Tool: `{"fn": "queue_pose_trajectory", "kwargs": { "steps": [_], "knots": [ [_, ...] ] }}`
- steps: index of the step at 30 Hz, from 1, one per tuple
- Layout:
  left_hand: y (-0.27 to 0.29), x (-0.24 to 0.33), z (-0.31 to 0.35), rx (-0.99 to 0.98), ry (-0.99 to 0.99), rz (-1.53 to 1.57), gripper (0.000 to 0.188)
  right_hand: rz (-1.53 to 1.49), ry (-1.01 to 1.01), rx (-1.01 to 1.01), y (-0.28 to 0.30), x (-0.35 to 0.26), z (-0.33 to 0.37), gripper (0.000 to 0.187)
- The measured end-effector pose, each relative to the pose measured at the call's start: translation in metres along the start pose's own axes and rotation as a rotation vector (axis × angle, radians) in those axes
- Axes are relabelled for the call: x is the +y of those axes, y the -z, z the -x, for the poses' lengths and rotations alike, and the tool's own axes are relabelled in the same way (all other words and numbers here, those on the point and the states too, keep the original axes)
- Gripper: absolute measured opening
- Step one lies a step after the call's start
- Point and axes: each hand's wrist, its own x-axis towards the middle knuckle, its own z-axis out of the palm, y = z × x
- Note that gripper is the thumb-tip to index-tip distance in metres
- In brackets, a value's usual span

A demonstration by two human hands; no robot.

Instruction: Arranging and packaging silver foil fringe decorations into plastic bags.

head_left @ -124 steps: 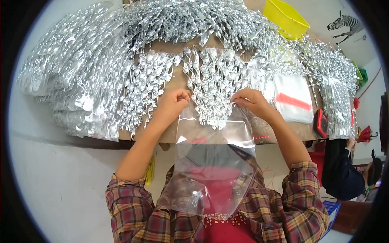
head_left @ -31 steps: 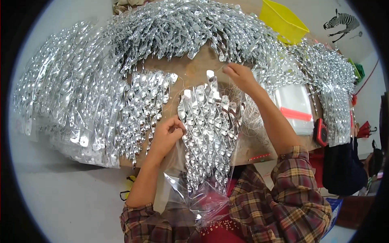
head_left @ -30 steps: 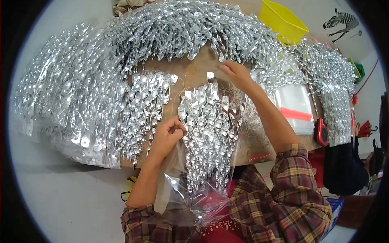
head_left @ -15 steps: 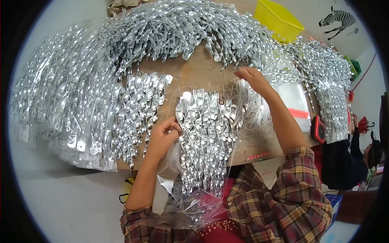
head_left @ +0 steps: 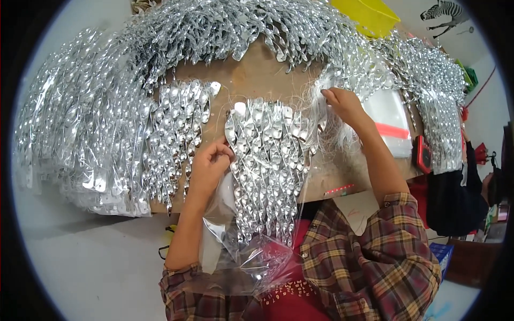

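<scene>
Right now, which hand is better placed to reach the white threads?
Right, likely: the right hand is at the white threads; the left hand is across the silver spirals, by the clear bag.

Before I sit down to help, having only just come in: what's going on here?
The person's left hand is curled beside a bundle of twisted silver strips, whose lower part appears inside a clear bag. The right hand is by pale threads; whether its grip holds any is unclear. Another bundle lies on the table, further left.
</scene>
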Motion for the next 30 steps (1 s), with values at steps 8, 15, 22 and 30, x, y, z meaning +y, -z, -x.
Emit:
{"fn": "queue_pose_trajectory", "kwargs": {
  "steps": [8,15,22,30],
  "knots": [
    [0.006,-0.003,0.002,-0.03,-0.021,-0.019,0.007,-0.288,0.297,-0.057,-0.009,-0.053,0.06,0.033],
    [0.001,-0.003,-0.005,-0.047,-0.059,-0.021,0.008,-0.22,0.349,0.127,0.001,-0.042,0.081,0.03],
    [0.014,0.003,0.007,0.004,-0.047,0.033,0.029,-0.594,-0.02,-0.461,-0.005,-0.077,0.142,0.019],
    [0.034,0.017,0.001,-0.105,0.304,-0.213,0.027,-0.486,0.104,-0.548,-0.013,-0.076,0.135,0.024]
  ]
}}
